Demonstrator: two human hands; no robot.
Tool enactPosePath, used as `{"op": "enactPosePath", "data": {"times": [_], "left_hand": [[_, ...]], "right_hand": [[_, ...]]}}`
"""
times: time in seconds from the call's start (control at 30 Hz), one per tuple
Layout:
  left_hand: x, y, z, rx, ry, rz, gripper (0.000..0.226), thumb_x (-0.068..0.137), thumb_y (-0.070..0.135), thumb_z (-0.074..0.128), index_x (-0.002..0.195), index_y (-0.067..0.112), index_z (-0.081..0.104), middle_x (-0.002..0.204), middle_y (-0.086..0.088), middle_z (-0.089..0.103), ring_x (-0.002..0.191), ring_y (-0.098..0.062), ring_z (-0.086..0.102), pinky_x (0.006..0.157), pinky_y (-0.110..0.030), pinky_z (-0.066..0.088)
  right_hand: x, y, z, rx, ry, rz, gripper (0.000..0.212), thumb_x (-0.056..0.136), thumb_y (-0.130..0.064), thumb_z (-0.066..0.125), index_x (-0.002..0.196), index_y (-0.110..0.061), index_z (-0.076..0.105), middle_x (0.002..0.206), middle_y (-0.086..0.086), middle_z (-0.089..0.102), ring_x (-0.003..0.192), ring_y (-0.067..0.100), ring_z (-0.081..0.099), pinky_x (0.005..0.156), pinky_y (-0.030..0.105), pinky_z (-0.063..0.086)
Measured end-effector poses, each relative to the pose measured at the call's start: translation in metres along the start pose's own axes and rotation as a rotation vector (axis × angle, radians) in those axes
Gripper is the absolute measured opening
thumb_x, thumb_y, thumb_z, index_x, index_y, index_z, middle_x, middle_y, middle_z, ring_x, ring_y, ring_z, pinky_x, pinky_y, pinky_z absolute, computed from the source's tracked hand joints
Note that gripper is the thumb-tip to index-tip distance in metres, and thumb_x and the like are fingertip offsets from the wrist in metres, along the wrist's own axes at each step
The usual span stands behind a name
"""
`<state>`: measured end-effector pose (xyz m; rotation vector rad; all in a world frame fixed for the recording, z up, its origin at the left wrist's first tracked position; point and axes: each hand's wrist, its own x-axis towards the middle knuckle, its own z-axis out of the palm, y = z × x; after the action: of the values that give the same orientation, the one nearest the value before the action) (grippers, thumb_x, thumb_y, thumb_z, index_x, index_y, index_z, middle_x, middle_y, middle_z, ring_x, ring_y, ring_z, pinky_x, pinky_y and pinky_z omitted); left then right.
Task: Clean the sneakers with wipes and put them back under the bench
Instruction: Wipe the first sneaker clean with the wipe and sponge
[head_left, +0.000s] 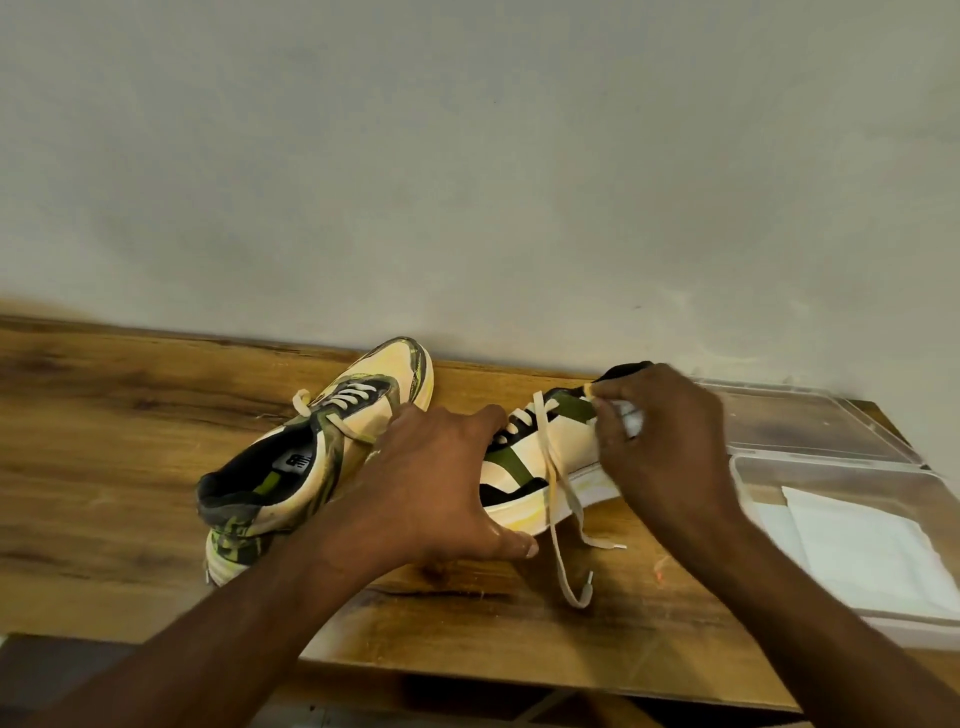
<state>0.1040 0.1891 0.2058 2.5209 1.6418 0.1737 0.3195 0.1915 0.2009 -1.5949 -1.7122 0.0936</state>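
Sneakers lie on the wooden bench (130, 467), neither back under it yet. The right hand (660, 447) pinches a wipe (631, 418) against the toe of the right sneaker (530, 467), while the left hand (441, 483) grips that shoe's heel end to steady it. The left sneaker (317, 452) looks grimy and probably unwiped. More wipes (857, 545) sit in an open box (748, 467) beside them, so cleaning seems about half done at most.

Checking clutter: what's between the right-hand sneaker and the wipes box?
Head view: only the right hand and forearm cross between sneaker and wipes box; otherwise bare bench.
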Motion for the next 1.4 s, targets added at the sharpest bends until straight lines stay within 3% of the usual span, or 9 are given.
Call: {"op": "enactPosePath", "data": {"times": [0.17, 0.3, 0.37, 0.57, 0.7, 0.87, 1.07, 1.2, 1.4], "left_hand": [[-0.001, -0.005, 0.003, -0.033, 0.011, 0.019, 0.094, 0.053, 0.093, 0.062, 0.13, 0.041, 0.049, 0.107, 0.016, 0.071, 0.094, -0.012, 0.066, 0.092, -0.037, 0.047], [0.003, -0.017, -0.003, -0.123, -0.03, 0.017, 0.103, 0.05, 0.087, 0.072, 0.139, 0.04, 0.051, 0.115, 0.016, 0.072, 0.101, -0.012, 0.067, 0.091, -0.033, 0.051], [0.005, -0.024, -0.006, -0.169, -0.062, 0.005, 0.106, 0.047, 0.087, 0.075, 0.14, 0.041, 0.053, 0.119, 0.017, 0.071, 0.104, -0.012, 0.067, 0.093, -0.034, 0.053], [0.007, -0.035, -0.01, -0.235, -0.117, -0.016, 0.103, 0.048, 0.084, 0.083, 0.138, 0.041, 0.056, 0.125, 0.022, 0.067, 0.109, -0.006, 0.064, 0.096, -0.032, 0.054], [0.008, -0.042, -0.013, -0.273, -0.167, -0.025, 0.112, 0.04, 0.094, 0.069, 0.138, 0.042, 0.055, 0.128, 0.022, 0.066, 0.111, -0.005, 0.062, 0.099, -0.037, 0.054], [0.007, -0.047, -0.014, -0.335, -0.177, -0.048, 0.11, 0.039, 0.093, 0.069, 0.136, 0.043, 0.057, 0.127, 0.023, 0.066, 0.112, -0.004, 0.063, 0.099, -0.036, 0.055], [0.005, -0.044, -0.019, -0.323, -0.195, -0.041, 0.11, 0.045, 0.086, 0.079, 0.142, 0.042, 0.052, 0.136, 0.019, 0.062, 0.118, -0.005, 0.06, 0.104, -0.033, 0.052], [0.002, -0.042, -0.02, -0.327, -0.204, -0.048, 0.121, 0.04, 0.09, 0.07, 0.148, 0.04, 0.049, 0.142, 0.017, 0.059, 0.124, -0.007, 0.058, 0.108, -0.034, 0.05], [0.003, -0.046, -0.015, -0.335, -0.192, -0.025, 0.109, 0.04, 0.096, 0.067, 0.136, 0.045, 0.055, 0.126, 0.023, 0.064, 0.112, -0.005, 0.062, 0.099, -0.035, 0.054]], "right_hand": [[-0.019, -0.026, 0.018, 0.023, -0.084, -0.151, 0.016, 0.086, -0.009, 0.078, 0.098, -0.019, 0.081, 0.092, -0.002, 0.07, 0.08, 0.006, 0.059, 0.071, 0.008, 0.04], [0.002, 0.005, -0.003, 0.082, 0.032, -0.036, 0.015, 0.086, -0.012, 0.08, 0.099, -0.02, 0.082, 0.094, -0.004, 0.075, 0.084, 0.009, 0.066, 0.079, 0.032, 0.057], [0.009, 0.019, -0.013, 0.076, 0.086, 0.045, 0.015, 0.087, -0.017, 0.08, 0.101, -0.022, 0.082, 0.095, -0.006, 0.076, 0.085, 0.006, 0.067, 0.084, 0.036, 0.059], [-0.007, 0.013, -0.007, 0.058, 0.081, 0.019, 0.022, 0.087, -0.016, 0.081, 0.109, -0.019, 0.08, 0.102, -0.004, 0.075, 0.088, 0.009, 0.066, 0.08, 0.025, 0.054], [-0.014, 0.001, 0.002, 0.011, -0.038, -0.139, 0.026, 0.083, -0.01, 0.084, 0.107, -0.017, 0.081, 0.1, -0.001, 0.075, 0.088, 0.013, 0.067, 0.077, 0.024, 0.053], [0.01, 0.039, -0.018, 0.055, 0.043, 0.09, 0.017, 0.083, -0.013, 0.083, 0.098, -0.02, 0.082, 0.094, -0.006, 0.077, 0.086, 0.008, 0.068, 0.084, 0.027, 0.054], [-0.004, 0.022, -0.012, 0.138, 0.041, 0.121, 0.021, 0.083, -0.009, 0.082, 0.094, -0.027, 0.082, 0.091, -0.014, 0.075, 0.086, 0.0, 0.068, 0.078, 0.008, 0.048], [-0.008, 0.012, -0.009, 0.149, -0.001, 0.033, 0.021, 0.081, -0.009, 0.083, 0.092, -0.027, 0.082, 0.089, -0.018, 0.075, 0.085, 0.001, 0.069, 0.077, 0.022, 0.056], [0.011, 0.038, -0.019, 0.101, -0.021, 0.217, 0.024, 0.082, -0.005, 0.08, 0.088, -0.028, 0.078, 0.082, -0.017, 0.069, 0.088, 0.008, 0.068, 0.078, 0.024, 0.054]]}}
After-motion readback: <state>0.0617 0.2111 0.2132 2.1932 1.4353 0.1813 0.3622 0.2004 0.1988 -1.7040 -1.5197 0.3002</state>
